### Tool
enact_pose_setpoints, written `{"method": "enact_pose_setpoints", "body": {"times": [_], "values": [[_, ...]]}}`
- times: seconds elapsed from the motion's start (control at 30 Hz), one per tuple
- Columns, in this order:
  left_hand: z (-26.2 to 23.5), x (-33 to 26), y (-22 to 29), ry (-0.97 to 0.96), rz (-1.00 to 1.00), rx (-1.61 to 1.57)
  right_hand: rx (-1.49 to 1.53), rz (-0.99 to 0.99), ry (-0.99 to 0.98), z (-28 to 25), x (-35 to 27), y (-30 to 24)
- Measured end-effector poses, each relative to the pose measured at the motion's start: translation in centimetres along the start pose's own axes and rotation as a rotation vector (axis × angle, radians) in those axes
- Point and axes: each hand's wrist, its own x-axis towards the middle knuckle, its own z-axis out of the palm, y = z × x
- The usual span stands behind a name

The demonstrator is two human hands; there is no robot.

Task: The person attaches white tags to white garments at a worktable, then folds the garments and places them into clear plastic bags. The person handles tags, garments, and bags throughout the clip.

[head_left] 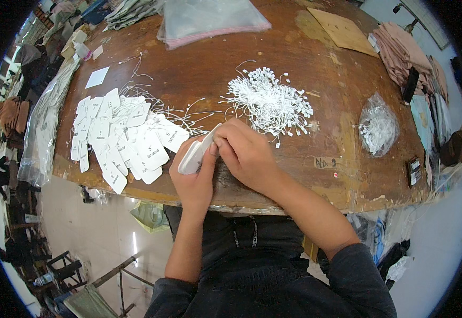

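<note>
My left hand (195,177) is closed round a small stack of white hang tags (190,158), near the front edge of the wooden table. Pressed against the top of that stack, my right hand (245,153) has its thumb and fingers pinched together at the edge of one tag; whatever is between the fingertips is too small to make out. A spread pile of white hang tags (119,135), many trailing strings, lies to the left of my hands. Just beyond my right hand is a tangled heap of white tag strings (270,100) with little plastic ends.
A clear bag of more white strings (379,127) sits at the right. Clear plastic bags (215,21) and a brown cardboard sheet (342,31) lie at the far side. Folded pink cloth (400,50) is stacked far right. A small dark box (414,171) stands by the right edge.
</note>
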Motion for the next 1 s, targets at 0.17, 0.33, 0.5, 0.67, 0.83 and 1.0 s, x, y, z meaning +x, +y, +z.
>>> {"method": "enact_pose_setpoints", "body": {"times": [0.17, 0.33, 0.5, 0.67, 0.83, 1.0], "values": [[0.3, -0.5, -0.1, 0.129, 0.292, 0.279, 0.017, 0.024, -0.069, -0.4, 0.2, 0.1], [0.2, -0.5, -0.1, 0.106, 0.447, 0.407, 0.203, 0.219, -0.143, -0.8, 0.7, 0.4], [0.4, 0.1, -0.4, 0.126, 0.633, 0.69, 0.562, 0.582, -0.187, -1.6, 1.0, 0.6], [0.0, -0.5, 0.0, 0.07, 0.774, 0.914, 0.766, 0.708, -0.116, -1.6, 0.8, 0.7], [-1.0, -0.3, 0.0, -0.024, 0.789, 0.614, 0.524, 0.713, 0.124, -2.2, 1.2, 1.8], [-4.6, 1.8, 0.0, 0.114, 0.14, 0.182, 0.297, 0.627, 0.477, -3.8, 2.2, 3.0]]}}
